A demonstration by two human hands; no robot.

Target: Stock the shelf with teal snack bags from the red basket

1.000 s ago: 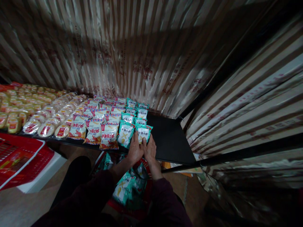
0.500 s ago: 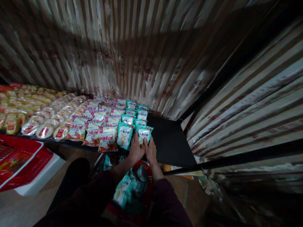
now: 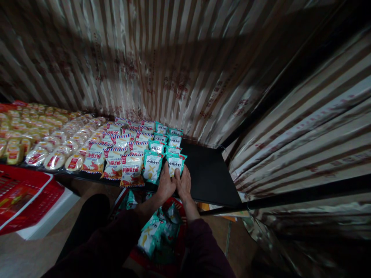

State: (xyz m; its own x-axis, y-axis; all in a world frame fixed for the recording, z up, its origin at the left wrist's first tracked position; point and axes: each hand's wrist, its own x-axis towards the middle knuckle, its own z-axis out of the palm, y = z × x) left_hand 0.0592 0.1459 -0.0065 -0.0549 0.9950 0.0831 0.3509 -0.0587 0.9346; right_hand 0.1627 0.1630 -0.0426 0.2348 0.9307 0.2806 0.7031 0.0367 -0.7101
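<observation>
A green and white snack bag (image 3: 175, 163) stands at the front of the rightmost row on the black shelf (image 3: 213, 177). My left hand (image 3: 167, 183) grips its lower left side, and my right hand (image 3: 183, 182) grips its lower right side, thumbs together at the front. Beside it to the left is a matching snack bag (image 3: 152, 166), with more of the same kind in rows behind. Red, white and blue striped snack bags (image 3: 131, 170) stand further left. Below my forearms, a red box or bag holds loose green snack bags (image 3: 150, 233).
Round wrapped cakes (image 3: 55, 160) and yellow wrapped pastries (image 3: 15, 151) fill the shelf's left part. A red package lies on a white box (image 3: 49, 214) at lower left. Striped sheeting (image 3: 174, 69) hangs behind, and a dark frame bar (image 3: 304, 188) runs along the right.
Almost nothing differs. Both hands stay on the front green snack bag, which has shifted very slightly to the left.
</observation>
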